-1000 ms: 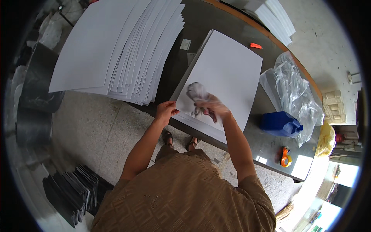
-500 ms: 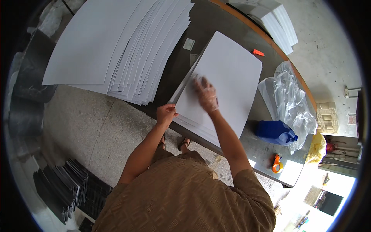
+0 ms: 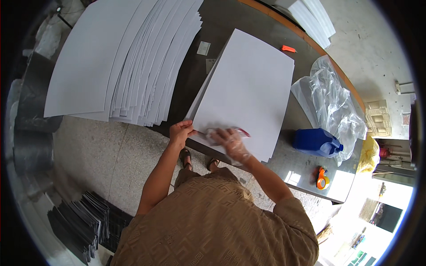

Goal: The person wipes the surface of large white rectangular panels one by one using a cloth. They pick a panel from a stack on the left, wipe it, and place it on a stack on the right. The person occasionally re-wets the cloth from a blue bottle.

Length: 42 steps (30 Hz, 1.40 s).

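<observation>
A short stack of large white sheets (image 3: pixel 248 84) lies on the dark table in front of me. At its near left corner my left hand (image 3: pixel 181 133) pinches the edge of the upper sheet between thumb and fingers. My right hand (image 3: pixel 231 144), in a thin clear plastic glove, presses down near the stack's front edge. Under its fingers is a crumpled whitish cloth with a red edge (image 3: pixel 242 132), blurred by motion and partly covered. To the left lies a much larger, fanned-out pile of white sheets (image 3: pixel 88 66).
On the table (image 3: pixel 230 14) are a blue jug (image 3: pixel 314 142) on its side, crumpled clear plastic film (image 3: pixel 333 93), an orange tape dispenser (image 3: pixel 322 178), a red-orange cutter (image 3: pixel 288 48) and a small paper label (image 3: pixel 203 48). Dark sheets (image 3: pixel 77 226) stand on the floor at lower left.
My right hand has swept nearer to me across the top sheet, from its left middle to the front edge. My left hand stays at the corner. The whole view has shifted slightly.
</observation>
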Available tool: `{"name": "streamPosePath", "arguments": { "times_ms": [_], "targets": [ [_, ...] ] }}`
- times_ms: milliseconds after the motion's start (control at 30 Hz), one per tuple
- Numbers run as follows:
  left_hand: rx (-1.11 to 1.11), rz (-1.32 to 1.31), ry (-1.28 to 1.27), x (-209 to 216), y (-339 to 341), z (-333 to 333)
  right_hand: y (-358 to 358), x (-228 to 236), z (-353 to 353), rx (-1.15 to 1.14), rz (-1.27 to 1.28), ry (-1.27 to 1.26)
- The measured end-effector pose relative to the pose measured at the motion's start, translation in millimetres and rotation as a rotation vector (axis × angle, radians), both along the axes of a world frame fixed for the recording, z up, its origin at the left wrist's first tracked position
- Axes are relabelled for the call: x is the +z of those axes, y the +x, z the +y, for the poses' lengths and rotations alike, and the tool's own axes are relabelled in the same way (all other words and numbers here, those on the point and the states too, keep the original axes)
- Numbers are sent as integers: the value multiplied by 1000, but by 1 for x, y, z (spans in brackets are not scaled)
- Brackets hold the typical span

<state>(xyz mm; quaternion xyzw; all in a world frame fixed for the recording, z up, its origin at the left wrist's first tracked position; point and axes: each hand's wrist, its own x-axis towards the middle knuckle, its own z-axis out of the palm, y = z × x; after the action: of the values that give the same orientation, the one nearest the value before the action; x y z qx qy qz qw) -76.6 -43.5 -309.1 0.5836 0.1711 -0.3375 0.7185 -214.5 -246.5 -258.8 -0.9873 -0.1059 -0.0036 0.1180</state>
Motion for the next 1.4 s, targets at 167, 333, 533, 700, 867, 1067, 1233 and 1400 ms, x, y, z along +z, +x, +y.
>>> {"name": "streamPosePath", "arguments": {
  "times_ms": [167,333,533,700,867,1067,1233,1400],
  "targets": [
    [-8,-8,39,7,-2,-1,-68,-6,-81,-657,-60,126],
    [-183,-6,-523,28,-19,-22,-88,-8,-100,-832,-156,277],
    [-231,-194,-305,27,-67,-76,-87,7,-102,-804,-186,375],
    [-100,-355,-245,105,-67,-85,-105,28,-118,-867,-246,782],
    [-18,-563,-326,213,-52,-2,-131,41,-153,-783,-332,1463],
    [365,-761,-453,293,23,136,-110,-28,-190,-829,-127,1324],
    [478,-836,-244,285,110,308,-44,33,-94,-836,247,1217],
    [394,-760,-240,250,172,389,-15,27,-71,-682,323,1355]
  ]
}}
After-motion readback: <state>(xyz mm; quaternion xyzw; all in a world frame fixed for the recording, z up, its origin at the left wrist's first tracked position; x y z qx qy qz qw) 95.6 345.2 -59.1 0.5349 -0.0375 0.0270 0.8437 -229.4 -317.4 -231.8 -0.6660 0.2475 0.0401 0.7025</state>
